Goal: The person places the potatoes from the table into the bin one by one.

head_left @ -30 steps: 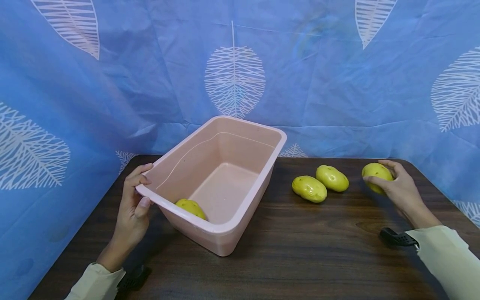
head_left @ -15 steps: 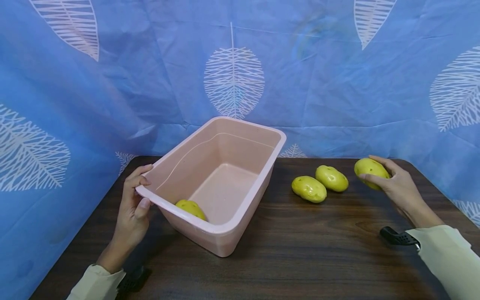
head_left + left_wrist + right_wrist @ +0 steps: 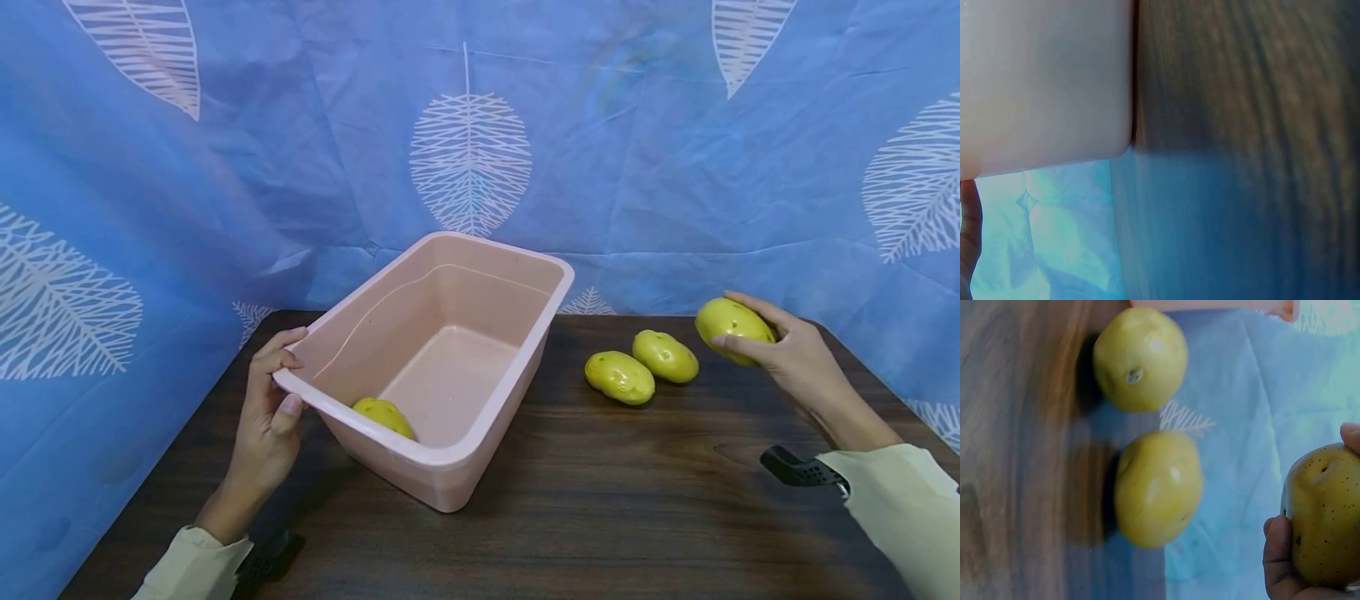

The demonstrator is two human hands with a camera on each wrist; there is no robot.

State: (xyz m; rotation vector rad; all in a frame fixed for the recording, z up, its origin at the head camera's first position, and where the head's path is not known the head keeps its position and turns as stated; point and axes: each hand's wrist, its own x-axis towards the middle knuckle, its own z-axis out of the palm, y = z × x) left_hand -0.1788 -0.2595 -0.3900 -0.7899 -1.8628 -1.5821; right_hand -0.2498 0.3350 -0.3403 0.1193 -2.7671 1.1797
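A pale pink plastic tub (image 3: 442, 454) stands at an angle on the table, one yellow potato (image 3: 384, 417) lying in its near left corner. My left hand (image 3: 264, 421) grips the tub's left corner rim, thumb outside and fingers over the edge. In the left wrist view the tub's outer wall (image 3: 1041, 81) fills the upper left. At the right, my right hand (image 3: 802, 362) holds a speckled yellow potato (image 3: 731, 329) between thumb and fingers, raised above the table. Two more yellow potatoes, a nearer one (image 3: 619, 377) and a farther one (image 3: 665, 357), lie side by side between tub and right hand.
The dark wood table (image 3: 600, 508) runs back to a blue cloth (image 3: 637, 167) with white leaf prints, which hangs behind and along the left side. Black straps show at both wrists, one below the right sleeve (image 3: 802, 469).
My right hand has lifted its potato upward and a little to the left. The left hand, the tub and the other potatoes stay where they were.
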